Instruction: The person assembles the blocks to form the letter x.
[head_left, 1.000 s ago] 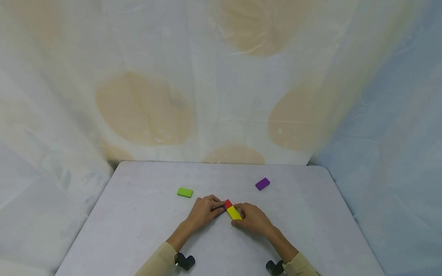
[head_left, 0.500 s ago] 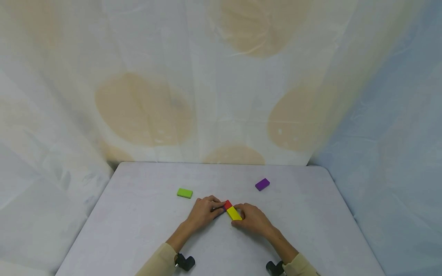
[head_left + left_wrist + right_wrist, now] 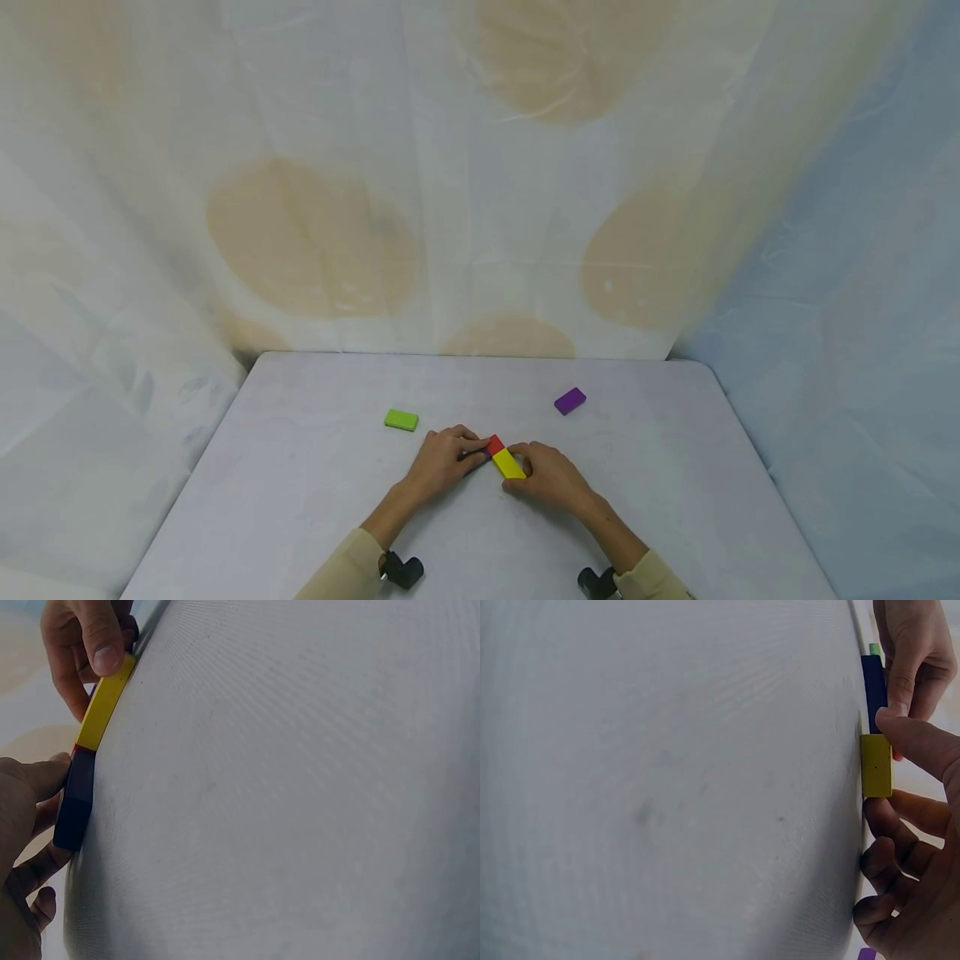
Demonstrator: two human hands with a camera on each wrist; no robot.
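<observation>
Head view shows nothing moved: left hand (image 3: 444, 460) still pinches the blue block (image 3: 76, 804), right hand (image 3: 551, 478) the yellow block (image 3: 508, 463). Both blocks stay butted end to end, so alignment looks settled

Makeshift recording booth: cloth-draped walls (image 3: 480, 167) around a covered table (image 3: 315, 467).

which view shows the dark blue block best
The left wrist view: the dark blue block shows its whole side, held by the left hand and butting the yellow block. The right wrist view shows a narrow strip of it behind fingers. In the head view the left hand hides it.
</observation>
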